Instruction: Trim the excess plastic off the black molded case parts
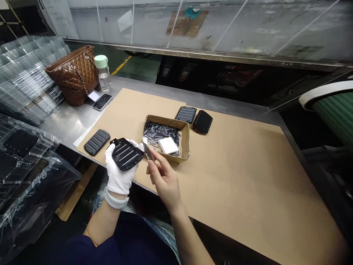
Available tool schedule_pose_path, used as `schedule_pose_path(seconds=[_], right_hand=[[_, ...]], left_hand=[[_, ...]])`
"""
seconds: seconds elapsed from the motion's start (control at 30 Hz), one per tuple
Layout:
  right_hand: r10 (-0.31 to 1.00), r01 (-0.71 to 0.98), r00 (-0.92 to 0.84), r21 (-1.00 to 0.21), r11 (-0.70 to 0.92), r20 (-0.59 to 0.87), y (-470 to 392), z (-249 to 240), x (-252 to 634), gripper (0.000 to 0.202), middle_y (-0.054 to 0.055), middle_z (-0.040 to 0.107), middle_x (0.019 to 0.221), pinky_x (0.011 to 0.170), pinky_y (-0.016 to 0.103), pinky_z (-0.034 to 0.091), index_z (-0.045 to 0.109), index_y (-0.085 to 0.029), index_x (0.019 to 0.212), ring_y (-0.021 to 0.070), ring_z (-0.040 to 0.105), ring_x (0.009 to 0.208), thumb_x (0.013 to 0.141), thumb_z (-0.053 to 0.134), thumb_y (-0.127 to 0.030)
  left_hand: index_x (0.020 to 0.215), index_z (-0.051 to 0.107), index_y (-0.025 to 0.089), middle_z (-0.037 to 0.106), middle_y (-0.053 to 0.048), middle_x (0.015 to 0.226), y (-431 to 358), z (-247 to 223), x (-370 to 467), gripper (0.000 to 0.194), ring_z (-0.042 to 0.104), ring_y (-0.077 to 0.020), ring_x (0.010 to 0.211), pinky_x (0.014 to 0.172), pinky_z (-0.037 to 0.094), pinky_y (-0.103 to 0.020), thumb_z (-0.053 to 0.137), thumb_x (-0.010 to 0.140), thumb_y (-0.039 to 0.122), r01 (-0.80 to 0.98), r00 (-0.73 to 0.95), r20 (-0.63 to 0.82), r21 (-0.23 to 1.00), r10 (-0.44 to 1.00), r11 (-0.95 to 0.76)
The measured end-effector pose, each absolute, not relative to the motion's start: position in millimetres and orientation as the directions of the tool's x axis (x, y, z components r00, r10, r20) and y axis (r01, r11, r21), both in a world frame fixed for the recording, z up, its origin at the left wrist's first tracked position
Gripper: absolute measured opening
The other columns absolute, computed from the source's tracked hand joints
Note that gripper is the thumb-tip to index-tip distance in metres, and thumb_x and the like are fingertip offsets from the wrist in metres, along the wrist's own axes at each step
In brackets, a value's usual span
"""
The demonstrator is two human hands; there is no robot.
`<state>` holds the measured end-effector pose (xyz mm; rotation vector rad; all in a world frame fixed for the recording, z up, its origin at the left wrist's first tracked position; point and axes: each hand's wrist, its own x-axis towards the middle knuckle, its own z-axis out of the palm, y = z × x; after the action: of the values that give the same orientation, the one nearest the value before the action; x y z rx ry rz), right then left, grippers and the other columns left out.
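Observation:
My left hand [118, 175], in a white glove, is wrapped round a black ribbed plastic part [127, 156] with rounded corners and a small tab, tilted with its slatted face up. In my right hand [165, 176], which is bare, a slim dark tool [149, 151] with a pale end is pinched between thumb and fingers. Its pale end stands just right of the part; I cannot make out its exact kind. Behind both hands, a cardboard box [186, 141] holds many small dark pieces [160, 130] and a white block [168, 145].
Another ribbed part [97, 142] lies left; two more black parts [186, 114] [203, 122] sit behind the box. Brown board [234, 176] covers the metal table. A brown handbag [73, 75], bottle [104, 75] and phone [102, 102] stand back left, near stacked clear trays [30, 77].

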<state>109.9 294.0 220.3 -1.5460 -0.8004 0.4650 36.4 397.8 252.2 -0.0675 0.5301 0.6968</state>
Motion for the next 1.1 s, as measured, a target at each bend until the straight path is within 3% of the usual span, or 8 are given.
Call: schedule_pose_path(seconds=[0.2,0.5,0.73,1.1], right_hand=[[0.722,0.213,0.668,-0.976,0.044,0.178,297.6,221.6,113.1,0.031,-0.006,0.051,0.06,0.046,0.022,0.037,0.054,-0.025,0.122,0.0093,0.047,0.051,0.092,0.051,-0.031],[0.712,0.202,0.677,-0.977,0.066,0.187,297.8,220.9,110.2,0.029,-0.006,0.051,0.06,0.045,0.022,0.037,0.051,-0.024,0.12,0.0096,0.048,0.05,0.091,0.051,-0.031],[0.708,0.17,0.679,-0.98,0.105,0.194,299.9,223.2,110.4,0.017,-0.007,0.052,0.058,0.045,0.022,0.037,0.05,-0.024,0.105,0.0102,0.051,0.051,0.09,0.054,-0.031],[0.713,0.191,0.67,-0.976,0.104,0.207,299.1,223.7,107.6,0.017,-0.008,0.05,0.056,0.045,0.021,0.036,0.052,-0.023,0.105,0.009,0.049,0.049,0.09,0.053,-0.032]], left_hand=[[0.091,0.064,0.011,0.067,-0.008,0.087,394.5,254.7,39.4,0.031,0.066,-0.019,0.084,0.081,0.055,-0.034,0.045,0.088,0.035,-0.625,0.687,-0.44,0.051,0.579,0.779],[0.092,0.064,0.012,0.066,-0.008,0.09,392.8,254.4,36.5,0.031,0.066,-0.0194,0.087,0.081,0.055,-0.034,0.046,0.087,0.035,-0.618,0.683,-0.432,0.088,0.59,0.781],[0.092,0.063,0.012,0.065,-0.008,0.088,393.8,254.3,38.0,0.029,0.064,-0.0201,0.086,0.079,0.055,-0.034,0.046,0.085,0.035,-0.618,0.673,-0.449,0.094,0.588,0.78],[0.094,0.062,0.012,0.064,-0.009,0.092,394.2,254.4,34.7,0.029,0.064,-0.0202,0.089,0.08,0.055,-0.034,0.046,0.085,0.035,-0.625,0.675,-0.439,0.087,0.593,0.775]])
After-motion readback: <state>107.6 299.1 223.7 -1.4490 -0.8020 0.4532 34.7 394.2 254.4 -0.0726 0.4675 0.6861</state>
